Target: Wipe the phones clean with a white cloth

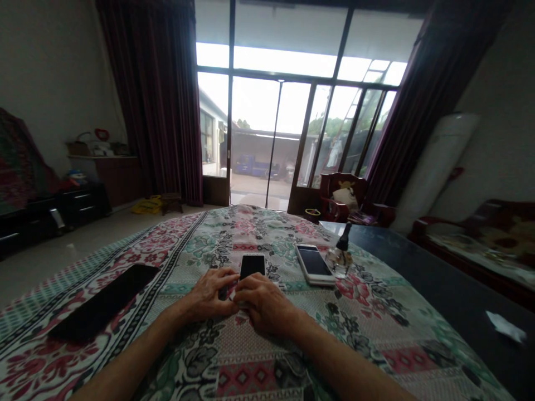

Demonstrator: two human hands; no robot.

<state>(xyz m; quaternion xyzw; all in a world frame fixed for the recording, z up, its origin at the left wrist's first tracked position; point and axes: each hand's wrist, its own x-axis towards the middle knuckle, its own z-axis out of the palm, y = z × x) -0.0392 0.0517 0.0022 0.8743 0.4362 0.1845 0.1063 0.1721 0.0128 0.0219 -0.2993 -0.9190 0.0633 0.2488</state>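
Floral cloth covers the worktop (200, 356) — my left hand (208, 295) and right hand (262, 303) meet at the near end of a dark phone (252, 265) lying mid-worktop, fingers curled; what they pinch, I cannot tell.

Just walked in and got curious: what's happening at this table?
A person sits at a table covered with a flowered cloth. Both hands are on a dark-screened phone lying flat in the middle: the left hand on its near left side, the right hand over its near end. A white phone and a small glass bottle lie to the right, a long black slab to the left.
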